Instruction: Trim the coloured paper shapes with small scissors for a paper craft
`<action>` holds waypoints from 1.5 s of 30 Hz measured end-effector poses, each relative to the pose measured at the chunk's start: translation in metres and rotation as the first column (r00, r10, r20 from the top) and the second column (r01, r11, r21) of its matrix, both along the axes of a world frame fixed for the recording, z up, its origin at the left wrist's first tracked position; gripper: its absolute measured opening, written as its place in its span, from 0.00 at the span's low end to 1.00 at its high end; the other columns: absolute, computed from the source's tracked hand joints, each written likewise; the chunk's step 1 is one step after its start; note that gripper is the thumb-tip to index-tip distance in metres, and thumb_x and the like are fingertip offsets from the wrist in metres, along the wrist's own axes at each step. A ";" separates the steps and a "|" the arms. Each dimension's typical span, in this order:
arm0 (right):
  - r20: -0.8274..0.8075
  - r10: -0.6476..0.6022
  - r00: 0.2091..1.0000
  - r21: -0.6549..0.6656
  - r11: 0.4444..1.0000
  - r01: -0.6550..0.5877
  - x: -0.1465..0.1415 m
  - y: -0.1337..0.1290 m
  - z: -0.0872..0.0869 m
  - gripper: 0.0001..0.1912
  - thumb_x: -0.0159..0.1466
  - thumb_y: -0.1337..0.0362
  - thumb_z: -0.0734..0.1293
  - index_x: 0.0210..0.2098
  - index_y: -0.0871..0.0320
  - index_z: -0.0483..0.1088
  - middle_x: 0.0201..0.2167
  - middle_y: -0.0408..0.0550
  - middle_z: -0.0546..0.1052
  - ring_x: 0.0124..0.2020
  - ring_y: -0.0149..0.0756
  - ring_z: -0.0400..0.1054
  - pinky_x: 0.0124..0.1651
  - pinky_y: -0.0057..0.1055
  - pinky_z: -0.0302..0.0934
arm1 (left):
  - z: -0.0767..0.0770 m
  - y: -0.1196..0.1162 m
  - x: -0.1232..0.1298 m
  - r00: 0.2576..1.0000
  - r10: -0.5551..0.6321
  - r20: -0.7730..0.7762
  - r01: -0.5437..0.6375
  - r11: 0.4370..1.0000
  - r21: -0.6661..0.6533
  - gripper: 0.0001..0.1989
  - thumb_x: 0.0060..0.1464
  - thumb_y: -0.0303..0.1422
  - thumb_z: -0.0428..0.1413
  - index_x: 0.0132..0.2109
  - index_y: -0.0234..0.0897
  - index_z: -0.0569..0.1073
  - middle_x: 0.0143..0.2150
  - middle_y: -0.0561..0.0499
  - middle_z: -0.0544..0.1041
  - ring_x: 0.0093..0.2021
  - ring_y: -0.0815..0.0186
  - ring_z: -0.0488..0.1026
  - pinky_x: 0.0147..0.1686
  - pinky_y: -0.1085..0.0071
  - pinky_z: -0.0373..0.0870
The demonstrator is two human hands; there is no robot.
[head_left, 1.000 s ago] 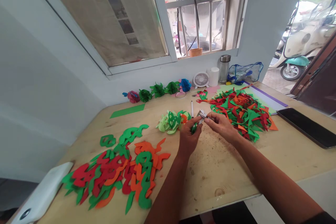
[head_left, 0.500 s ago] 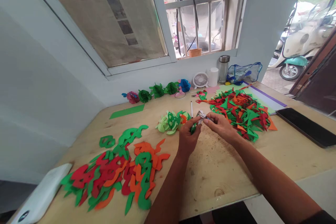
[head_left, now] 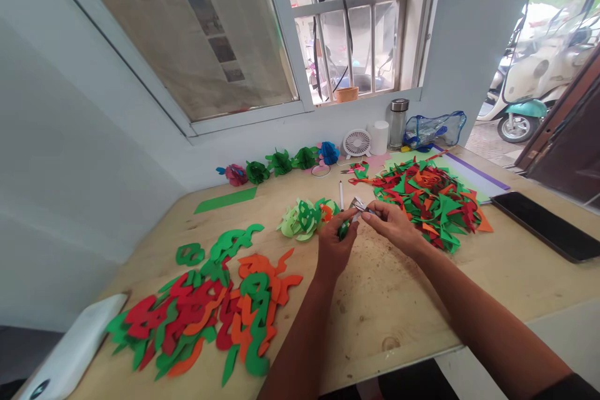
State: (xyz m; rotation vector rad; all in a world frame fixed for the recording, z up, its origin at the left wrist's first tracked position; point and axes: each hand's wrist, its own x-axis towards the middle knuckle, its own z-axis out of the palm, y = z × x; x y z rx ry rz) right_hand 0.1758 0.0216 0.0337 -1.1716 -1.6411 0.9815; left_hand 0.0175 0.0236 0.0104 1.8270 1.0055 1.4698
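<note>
Nearest, wavy cut-outs [head_left: 191, 304] lie at the left of the desk [head_left: 389, 306], maybe to keep them apart from the scraps [head_left: 417, 201] on the right. Mid-desk, my left hand [head_left: 334, 249] is closed on a green piece [head_left: 344, 229] and my right hand [head_left: 397, 225] pinches a silvery tool [head_left: 359, 205] just beside it, likely to hold both steady. Beyond, paper flowers [head_left: 280, 162] stand by the wall [head_left: 154, 162], perhaps out of the way. My hands hide most of what they hold, so I can't name the tool.
</note>
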 end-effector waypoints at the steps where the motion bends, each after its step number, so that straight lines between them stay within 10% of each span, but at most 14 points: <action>1: 0.003 0.001 1.000 -0.001 1.000 -0.001 0.000 0.000 0.000 0.19 0.59 0.48 0.62 0.24 0.57 0.58 0.19 0.37 0.53 0.21 0.25 0.47 0.22 0.26 0.42 | 0.000 0.000 0.000 1.000 -0.004 -0.001 0.004 1.000 -0.002 0.13 0.52 0.31 0.55 0.46 0.39 0.75 0.41 0.49 0.78 0.41 0.66 0.74 0.44 0.69 0.69; 35: 0.226 -0.240 0.944 0.233 0.954 0.187 0.003 0.001 -0.001 0.17 0.61 0.52 0.60 0.24 0.58 0.63 0.18 0.39 0.59 0.23 0.28 0.53 0.26 0.27 0.47 | -0.001 0.001 -0.001 1.000 0.020 0.006 -0.020 0.999 -0.034 0.14 0.50 0.30 0.56 0.46 0.39 0.76 0.38 0.49 0.78 0.36 0.68 0.73 0.40 0.71 0.69; 45: 0.231 -0.130 0.964 0.139 0.985 0.099 -0.001 0.001 -0.001 0.17 0.61 0.51 0.60 0.24 0.58 0.61 0.19 0.38 0.57 0.22 0.27 0.51 0.25 0.26 0.46 | -0.003 0.004 -0.002 0.980 0.071 0.186 -0.035 0.981 -0.192 0.14 0.49 0.34 0.58 0.45 0.38 0.76 0.36 0.51 0.75 0.35 0.70 0.71 0.37 0.74 0.68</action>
